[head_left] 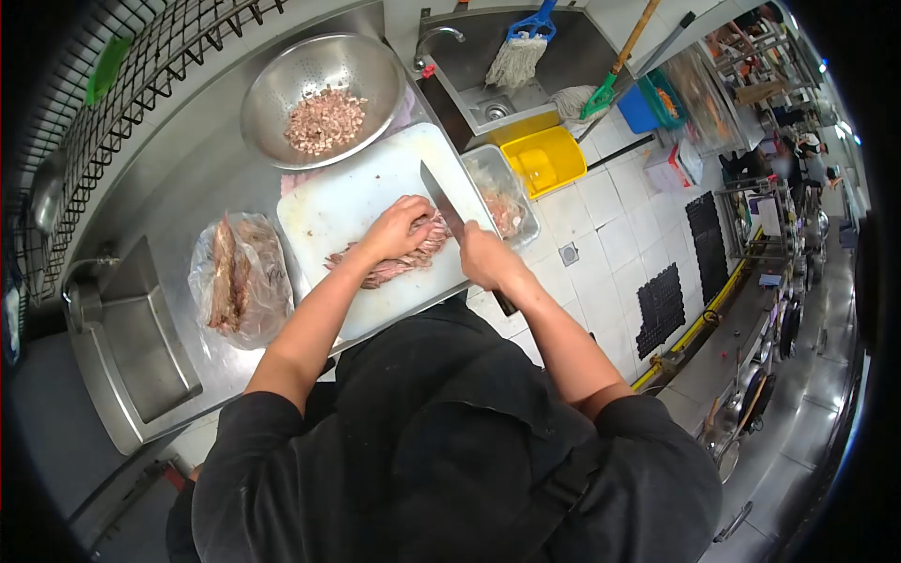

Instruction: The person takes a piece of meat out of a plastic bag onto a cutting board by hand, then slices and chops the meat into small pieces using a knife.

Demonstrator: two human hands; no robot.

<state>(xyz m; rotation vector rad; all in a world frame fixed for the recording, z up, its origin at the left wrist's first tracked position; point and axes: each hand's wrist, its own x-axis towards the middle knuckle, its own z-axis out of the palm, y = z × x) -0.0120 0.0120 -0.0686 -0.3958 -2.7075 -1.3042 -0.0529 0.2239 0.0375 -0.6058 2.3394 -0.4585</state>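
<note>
My right hand (488, 257) is wrapped round the handle of a kitchen knife (441, 199). Its wide blade stands at the right end of a row of sliced meat (404, 268) on the white cutting board (328, 220). With fingers curled, my left hand (402, 228) presses down on the meat strips and grips them close beside the blade. Behind the board, a perforated metal colander (267, 113) holds diced meat (326, 122). Left of the board lies a clear plastic bag (269, 305) with a long piece of meat (223, 281) in its opening.
A clear tub (524, 202) with meat pieces stands just right of the board. Beyond are a yellow mop bucket (554, 161), mops and a steel sink (450, 80). Another sink (150, 338) sits at the counter's left end. A wire rack (169, 61) hangs upper left.
</note>
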